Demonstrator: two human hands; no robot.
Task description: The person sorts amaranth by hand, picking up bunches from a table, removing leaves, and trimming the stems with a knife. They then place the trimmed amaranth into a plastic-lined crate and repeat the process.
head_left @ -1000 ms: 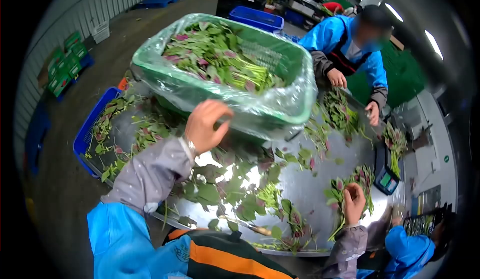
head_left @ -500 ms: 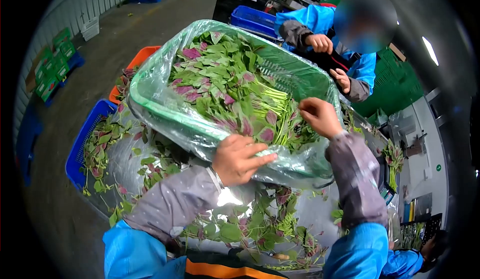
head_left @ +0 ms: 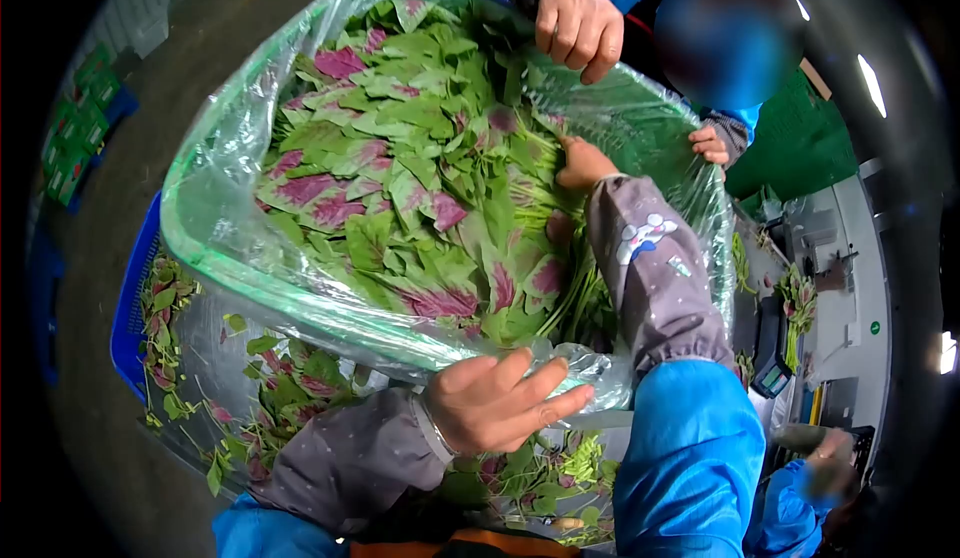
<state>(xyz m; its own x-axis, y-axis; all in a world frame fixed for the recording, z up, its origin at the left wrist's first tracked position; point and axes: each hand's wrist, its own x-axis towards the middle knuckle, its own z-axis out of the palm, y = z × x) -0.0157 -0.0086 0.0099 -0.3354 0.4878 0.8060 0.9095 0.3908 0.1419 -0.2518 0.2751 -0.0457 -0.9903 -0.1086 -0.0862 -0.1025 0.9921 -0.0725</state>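
1. Farthest left, well apart from the left hand: stacked green boxes [head_left: 75, 148], several, too blurred to count exactly.
2. Nearer, out to the left of the left hand: one blue basket [head_left: 128, 308], partly in view, with leafy sprigs along its inner side.
3. Between that basket and the left hand: one metal table [head_left: 205, 333], strewn with loose leaves [head_left: 285, 368] too many to count; more lie below the left hand.
4. Just beyond the left hand: one green crate [head_left: 178, 193], fitted with one clear plastic liner [head_left: 225, 173] that folds over the rim.
5. Inside the crate, between the two hands and beyond the left: one heap of leafy greens [head_left: 380, 178], green and purple, the stems overlapping too much to count.
6. Left hand [head_left: 505, 401]: fingers stretched out and a little apart at the crate's near rim, next to the bunched liner, closed around nothing.
7. Right hand [head_left: 583, 166]: inside the crate at the pale stems, fingers partly hidden; I cannot tell how far open it is or whether it grips any.
8. Across from the right hand: one co-worker, two hands, one [head_left: 580, 28] hanging over the far rim, the other [head_left: 710, 145] at the right rim.
9. Right of the right forearm: one scale [head_left: 772, 348] bearing one bunch [head_left: 797, 303].
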